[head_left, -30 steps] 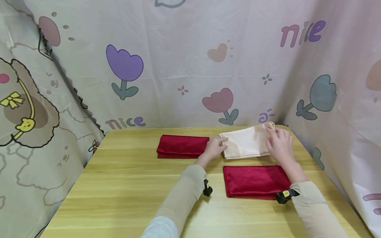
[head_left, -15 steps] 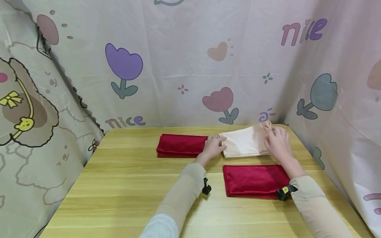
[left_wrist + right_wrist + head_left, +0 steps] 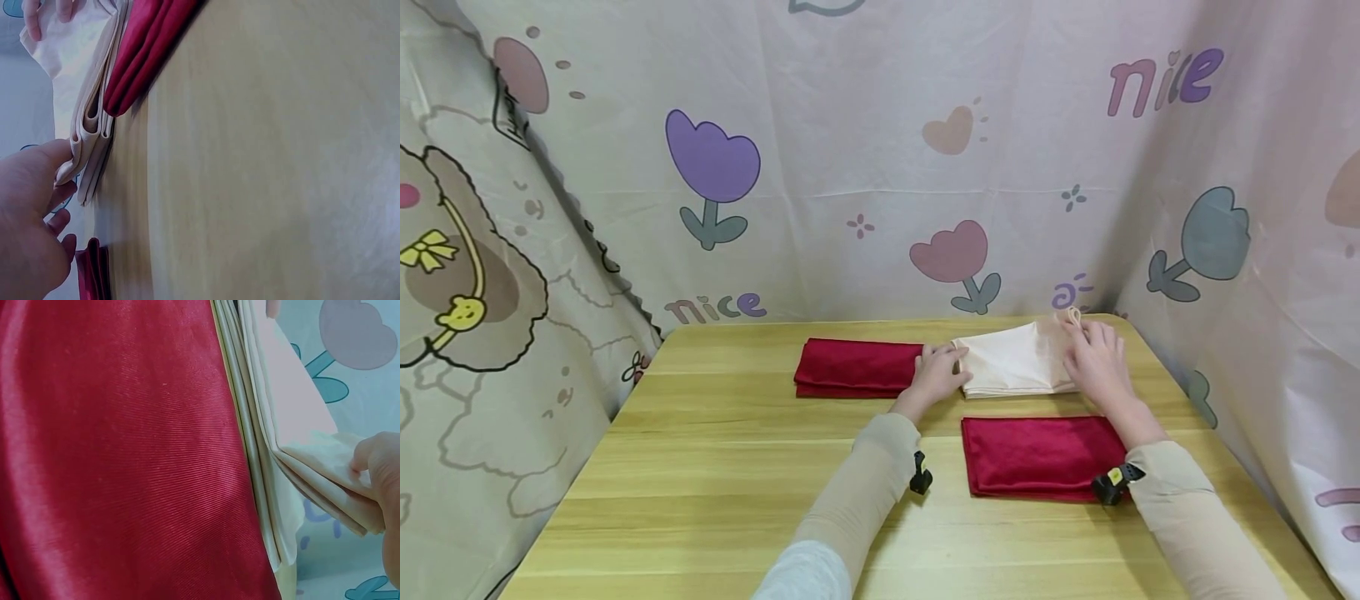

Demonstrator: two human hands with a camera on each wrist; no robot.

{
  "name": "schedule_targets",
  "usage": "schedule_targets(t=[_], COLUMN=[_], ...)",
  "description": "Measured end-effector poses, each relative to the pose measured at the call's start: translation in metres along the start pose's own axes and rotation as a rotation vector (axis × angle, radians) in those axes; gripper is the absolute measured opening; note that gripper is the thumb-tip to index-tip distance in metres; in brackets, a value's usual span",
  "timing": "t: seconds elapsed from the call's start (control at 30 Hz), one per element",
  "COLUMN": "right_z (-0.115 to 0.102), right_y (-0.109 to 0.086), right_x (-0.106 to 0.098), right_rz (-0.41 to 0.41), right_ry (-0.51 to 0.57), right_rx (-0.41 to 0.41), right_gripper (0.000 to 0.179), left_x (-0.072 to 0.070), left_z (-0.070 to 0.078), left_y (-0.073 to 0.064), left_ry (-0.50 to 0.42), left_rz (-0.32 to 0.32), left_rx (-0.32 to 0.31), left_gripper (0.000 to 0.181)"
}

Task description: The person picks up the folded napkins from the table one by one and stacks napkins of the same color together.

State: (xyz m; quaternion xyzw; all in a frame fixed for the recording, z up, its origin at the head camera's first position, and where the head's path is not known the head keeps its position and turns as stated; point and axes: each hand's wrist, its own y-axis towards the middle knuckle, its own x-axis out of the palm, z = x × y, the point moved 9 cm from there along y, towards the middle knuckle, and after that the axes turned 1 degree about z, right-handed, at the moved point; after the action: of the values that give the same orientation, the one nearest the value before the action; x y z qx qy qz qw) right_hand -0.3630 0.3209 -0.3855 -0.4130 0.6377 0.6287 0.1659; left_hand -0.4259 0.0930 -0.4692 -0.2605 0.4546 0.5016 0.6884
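A folded cream satin cloth (image 3: 1011, 360) lies toward the table's back right, its layered edges showing in both wrist views. At its left end my left hand (image 3: 937, 375) pinches several layers between thumb and fingers, seen close in the left wrist view (image 3: 31, 212). My right hand (image 3: 1097, 362) pinches the right end and holds it bent up off the rest; the right wrist view shows the lifted fold (image 3: 331, 481) under my thumb. Folded red satin cloths lie near: one (image 3: 857, 367) left of my left hand, another (image 3: 1037, 458) in front of the cream cloth.
The wooden table (image 3: 700, 483) ends at the back against a printed curtain (image 3: 835, 150). More curtain hangs along the left and right sides. My right forearm passes over the right end of the front red cloth and hides part of it.
My right hand has shifted slightly left, with the raised end of the cream cloth tipping left and a little lower. My left hand stays almost in place. The red cloths have not moved.
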Motion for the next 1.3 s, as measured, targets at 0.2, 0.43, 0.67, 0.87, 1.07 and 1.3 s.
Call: schedule_targets(t=[0.2, 0.43, 0.67, 0.87, 1.07, 1.3], right_z=[0.0, 0.004, 0.01, 0.014, 0.015, 0.019], right_y=[0.0, -0.001, -0.006, -0.009, -0.011, -0.014], right_x=[0.007, 0.016, 0.025, 0.029, 0.033, 0.037], right_rz=[-0.017, -0.064, -0.12, -0.131, -0.164, -0.192], right_ry=[-0.002, -0.019, -0.025, -0.026, -0.018, -0.021], right_rx=[-0.005, 0.017, 0.043, 0.056, 0.073, 0.099], right_gripper=[0.047, 0.049, 0.05, 0.052, 0.054, 0.054], left_x=[0.003, 0.005, 0.009, 0.011, 0.016, 0.019], left_z=[-0.001, 0.0, 0.002, 0.004, 0.005, 0.008], left_y=[-0.002, -0.004, -0.005, -0.005, -0.008, -0.01], left_ry=[0.017, 0.056, 0.165, 0.25, 0.278, 0.31], left_rz=[-0.024, -0.026, -0.039, -0.06, -0.093, -0.137], left_rx=[-0.017, -0.017, -0.007, 0.0, -0.011, -0.034], left_gripper=[0.057, 0.058, 0.056, 0.054, 0.056, 0.064])
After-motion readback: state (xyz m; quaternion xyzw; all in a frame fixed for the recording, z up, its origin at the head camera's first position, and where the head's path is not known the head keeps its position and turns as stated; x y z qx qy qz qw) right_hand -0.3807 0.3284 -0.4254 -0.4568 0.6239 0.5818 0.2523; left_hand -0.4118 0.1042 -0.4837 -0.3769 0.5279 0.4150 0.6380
